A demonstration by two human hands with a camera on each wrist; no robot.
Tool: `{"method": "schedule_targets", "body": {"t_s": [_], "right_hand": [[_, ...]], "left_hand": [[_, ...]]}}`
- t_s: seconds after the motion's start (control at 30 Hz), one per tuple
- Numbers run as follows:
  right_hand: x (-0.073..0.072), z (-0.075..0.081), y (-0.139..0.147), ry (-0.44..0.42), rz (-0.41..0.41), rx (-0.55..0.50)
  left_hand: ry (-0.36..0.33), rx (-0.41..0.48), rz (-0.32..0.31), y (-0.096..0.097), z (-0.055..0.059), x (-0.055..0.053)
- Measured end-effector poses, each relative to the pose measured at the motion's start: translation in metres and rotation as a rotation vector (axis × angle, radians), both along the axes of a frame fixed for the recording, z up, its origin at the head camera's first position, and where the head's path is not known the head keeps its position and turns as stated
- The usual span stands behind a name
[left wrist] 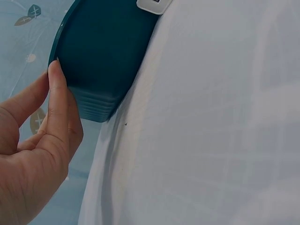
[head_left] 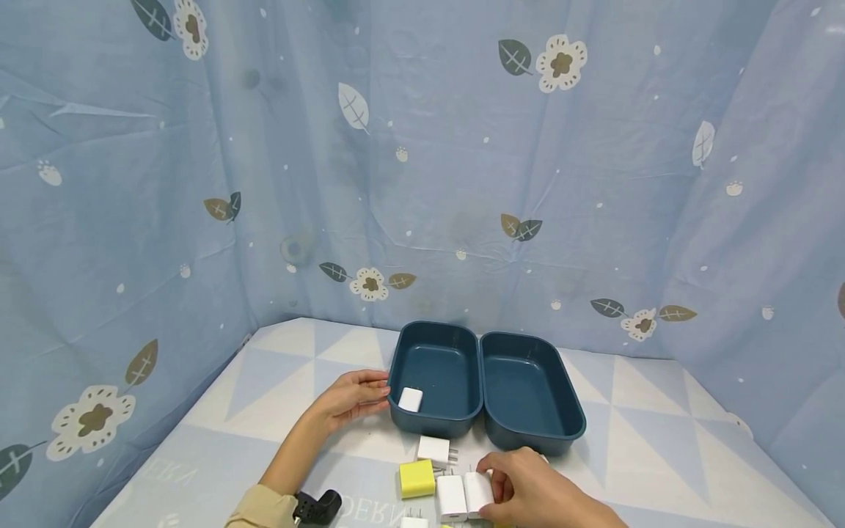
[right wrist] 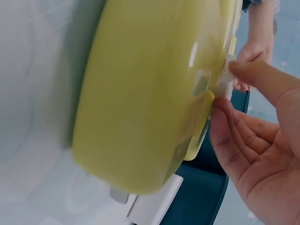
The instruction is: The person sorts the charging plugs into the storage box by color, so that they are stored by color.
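Observation:
My left hand (head_left: pixel 356 396) rests its nearly straight fingers on the outer left side of the left dark-blue bin (head_left: pixel 432 427). Up close, the left hand (left wrist: pixel 42 140) touches that bin (left wrist: pixel 103 51) near its rim. One white charger (head_left: pixel 411 400) lies inside, at the front left corner. In front of the bins, my right hand (head_left: pixel 528 488) pinches a white plug charger (head_left: pixel 478 493) between thumb and fingers. Close beside it stands another white charger (head_left: pixel 452 499). A large yellow charger (right wrist: pixel 136 93) partly blocks the right wrist view of the pinch.
The right dark-blue bin (head_left: pixel 528 440) stands against the left one. A yellow charger (head_left: pixel 416 479) and a white charger (head_left: pixel 433 449) with prongs lie before the bins, and more chargers are cut off at the bottom edge. A patterned curtain (head_left: pixel 422 183) hangs behind the table.

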State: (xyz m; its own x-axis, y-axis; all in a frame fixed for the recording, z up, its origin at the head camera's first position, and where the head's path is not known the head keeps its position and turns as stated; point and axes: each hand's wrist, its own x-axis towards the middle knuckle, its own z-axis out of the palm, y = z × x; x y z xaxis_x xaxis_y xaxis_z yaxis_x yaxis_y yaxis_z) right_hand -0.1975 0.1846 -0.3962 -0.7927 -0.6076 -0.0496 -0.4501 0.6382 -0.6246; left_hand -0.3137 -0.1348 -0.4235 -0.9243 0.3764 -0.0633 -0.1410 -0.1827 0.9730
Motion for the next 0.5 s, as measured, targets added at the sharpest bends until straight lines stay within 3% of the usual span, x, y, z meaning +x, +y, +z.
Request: {"method": "schedule_targets", "body": {"t_s": [0.23,0.5], "right_hand": [[-0.002,0.005,0.004,0.128,0.055,-0.050],[-0.004,0.020,0.005,0.123,0.035,-0.081]], "left_hand": [[-0.007,0.008,0.001,0.000,0.000,0.000],[-0.006,0.023,-0.006,0.000,0.000,0.000]]}}
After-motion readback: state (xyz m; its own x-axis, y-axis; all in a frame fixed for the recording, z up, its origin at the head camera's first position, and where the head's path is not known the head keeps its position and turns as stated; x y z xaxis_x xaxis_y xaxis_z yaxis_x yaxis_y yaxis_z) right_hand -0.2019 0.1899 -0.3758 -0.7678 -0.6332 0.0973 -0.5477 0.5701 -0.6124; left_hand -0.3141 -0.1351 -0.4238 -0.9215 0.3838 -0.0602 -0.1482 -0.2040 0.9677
